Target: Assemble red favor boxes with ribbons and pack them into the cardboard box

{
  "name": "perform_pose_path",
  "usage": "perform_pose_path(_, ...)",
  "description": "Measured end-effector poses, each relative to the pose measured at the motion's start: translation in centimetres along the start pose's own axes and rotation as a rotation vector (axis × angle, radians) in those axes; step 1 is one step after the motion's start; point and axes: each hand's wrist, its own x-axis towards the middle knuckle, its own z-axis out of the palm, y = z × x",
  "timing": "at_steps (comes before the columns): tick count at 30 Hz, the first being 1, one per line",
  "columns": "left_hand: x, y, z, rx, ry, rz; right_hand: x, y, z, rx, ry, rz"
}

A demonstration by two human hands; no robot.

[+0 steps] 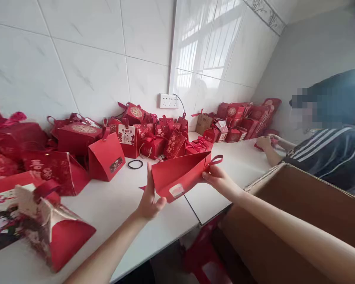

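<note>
Between my hands, over the front part of the white table [165,221], is a red paper gift box [180,175] with a small clear window and a ribbon loop at its right end. Its near side gapes, so the inside shows. My left hand [150,201] grips the left end, thumb below and fingers behind. My right hand [217,179] pinches the right end by the ribbon. Behind the left hand a black ring-shaped band [135,164] lies on the table. A similar red box with a window [107,157] stands upright to the left.
Many red gift boxes [79,136] crowd the wall side, with more stacked boxes [239,116] at the far right. A large open cardboard carton [301,213] stands at right, below my right forearm. Beyond it a person [328,146] handles something red. A power strip [168,101] is on the wall.
</note>
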Motion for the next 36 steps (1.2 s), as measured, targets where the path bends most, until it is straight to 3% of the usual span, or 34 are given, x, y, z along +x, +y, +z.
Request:
perform_pose_path(3,0.0,0.4,0.0,0.060,0.000,0.035,-0.2,-0.4,0.0,0.037,-0.061,-0.001)
perform_pose_path(6,0.1,0.7,0.0,0.105,-0.029,0.160,-0.3,-1.0,0.2,0.048,-0.084,-0.008)
perform_pose_path(12,0.3,1.1,0.1,0.159,-0.099,0.358,-0.6,-1.9,0.8,0.041,-0.017,-0.047)
perform_pose_path(29,0.4,1.1,0.2,0.152,-0.106,0.405,-0.5,-1.8,0.7,0.019,-0.028,-0.056)
perform_pose_path(36,0.1,0.7,0.2,0.113,-0.124,0.311,-0.7,-1.8,0.4,-0.047,-0.016,-0.064)
